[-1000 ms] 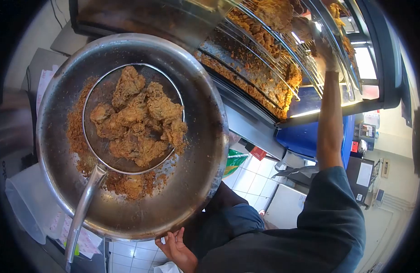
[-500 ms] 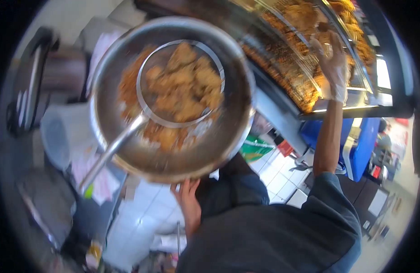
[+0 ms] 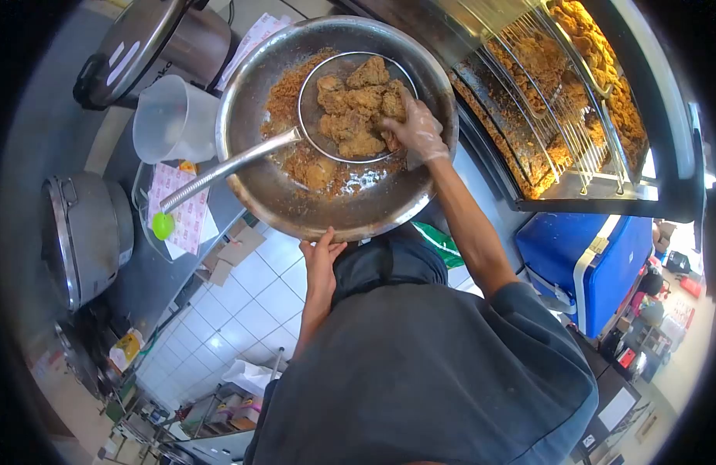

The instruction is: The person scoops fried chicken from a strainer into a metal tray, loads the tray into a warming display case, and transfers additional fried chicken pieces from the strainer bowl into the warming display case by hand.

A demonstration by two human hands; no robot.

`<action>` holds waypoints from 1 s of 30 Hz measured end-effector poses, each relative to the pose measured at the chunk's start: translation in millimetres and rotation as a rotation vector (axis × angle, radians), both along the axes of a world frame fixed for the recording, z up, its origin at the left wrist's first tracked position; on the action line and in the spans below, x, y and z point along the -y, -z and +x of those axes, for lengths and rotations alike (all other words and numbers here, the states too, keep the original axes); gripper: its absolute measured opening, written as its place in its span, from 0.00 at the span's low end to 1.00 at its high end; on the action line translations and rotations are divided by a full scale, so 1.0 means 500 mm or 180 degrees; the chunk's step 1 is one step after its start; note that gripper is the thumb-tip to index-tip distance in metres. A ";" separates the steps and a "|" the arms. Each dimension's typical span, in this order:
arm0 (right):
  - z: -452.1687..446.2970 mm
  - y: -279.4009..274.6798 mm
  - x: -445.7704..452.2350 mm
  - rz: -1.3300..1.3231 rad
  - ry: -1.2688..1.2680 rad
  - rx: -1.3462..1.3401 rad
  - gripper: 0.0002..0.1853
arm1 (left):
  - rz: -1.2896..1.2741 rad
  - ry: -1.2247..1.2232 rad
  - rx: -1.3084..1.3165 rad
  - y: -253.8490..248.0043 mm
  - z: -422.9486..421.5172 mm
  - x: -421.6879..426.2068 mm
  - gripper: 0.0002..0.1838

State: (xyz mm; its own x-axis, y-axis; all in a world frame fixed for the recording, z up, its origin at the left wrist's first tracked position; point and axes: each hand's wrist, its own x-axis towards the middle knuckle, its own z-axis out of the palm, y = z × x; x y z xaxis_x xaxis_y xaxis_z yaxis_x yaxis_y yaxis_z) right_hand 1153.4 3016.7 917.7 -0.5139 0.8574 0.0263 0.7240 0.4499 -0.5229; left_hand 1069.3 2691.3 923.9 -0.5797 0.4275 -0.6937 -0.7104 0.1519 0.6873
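Observation:
A wide metal bowl [image 3: 253,203] is in front of me, with a round, long-handled strainer [image 3: 230,167] resting in it. Pieces of fried chicken [image 3: 344,116] fill the strainer. Brown crumbs [image 3: 296,89] and another piece lie beneath and around it in the bowl. My right hand [image 3: 420,133], in a clear plastic glove, reaches over the strainer's right rim, its fingers closed around a piece of chicken at the edge of the pile. At the bowl's near rim, my left hand [image 3: 321,267] is bare and grips the edge from below.
A glass-sided warming cabinet [image 3: 606,203] with wire racks and more fried chicken stands at upper right. Below it is a blue cooler box [image 3: 563,256]. On the left are a clear plastic tub [image 3: 160,116], printed paper [image 3: 180,209] and large cookers [image 3: 91,240]. White floor tiles [image 3: 238,310] show below.
My right hand has come from inside the warming cabinet down to the chicken in the strainer and closed on a piece. My left hand stays at the bowl's rim. The view has shifted.

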 end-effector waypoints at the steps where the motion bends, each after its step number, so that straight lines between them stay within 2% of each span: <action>1: -0.007 0.019 -0.013 -0.0158 -0.0066 0.0038 0.43 | -0.0030 0.0001 0.0002 0.003 0.000 0.003 0.29; 2: -0.011 0.038 -0.026 -0.0011 -0.0074 -0.0108 0.41 | -0.0019 0.0005 0.0017 0.007 0.000 0.003 0.29; 5: -0.016 0.055 -0.083 -0.0845 0.0226 -0.0584 0.40 | -0.0007 -0.0012 -0.0048 0.007 0.003 0.003 0.28; 6: -0.022 0.055 -0.095 -0.0369 0.0171 -0.1180 0.40 | -0.0016 -0.0010 -0.0020 0.008 0.002 0.004 0.30; 9: -0.024 0.037 -0.114 -0.2195 0.1195 -0.2334 0.45 | 0.0042 -0.0125 -0.0095 0.002 0.009 0.002 0.31; 10: -0.024 0.041 -0.113 -0.2185 0.1084 -0.2774 0.49 | -0.0001 -0.0152 -0.0091 -0.003 0.010 0.001 0.32; 13: -0.010 -0.015 -0.041 -0.1658 0.0764 -0.2707 0.52 | -0.0013 -0.0211 -0.0112 -0.005 0.009 0.005 0.34; 14: -0.005 -0.028 -0.009 -0.1723 0.0681 -0.2719 0.53 | 0.0082 -0.0180 -0.0138 0.012 0.006 0.016 0.35; 15: 0.007 -0.021 -0.006 -0.1449 0.0407 -0.1857 0.55 | 0.0215 -0.0096 -0.0120 0.028 0.006 0.010 0.36; 16: 0.007 0.031 0.004 -0.0273 0.0495 -0.1192 0.57 | 0.0186 -0.0103 -0.0040 0.038 -0.003 0.009 0.37; 17: 0.017 0.024 0.016 -0.0108 0.0200 -0.0556 0.59 | 0.0109 -0.0102 0.0055 0.045 -0.007 0.016 0.38; 18: 0.023 -0.023 0.044 -0.0261 -0.0048 -0.0246 0.58 | 0.0159 -0.0094 0.0022 0.029 -0.004 0.011 0.39; 21: 0.028 -0.013 0.074 -0.0277 -0.0181 0.0279 0.53 | -0.0099 -0.0255 0.0014 0.022 0.000 0.004 0.35; 24: 0.031 0.022 0.074 -0.0251 -0.0349 0.0409 0.50 | -0.0009 -0.0137 0.0067 0.024 -0.007 0.005 0.32; 30: 0.016 0.061 0.075 -0.0003 -0.0198 0.0048 0.40 | 0.0007 -0.0069 0.0077 0.022 -0.010 0.003 0.27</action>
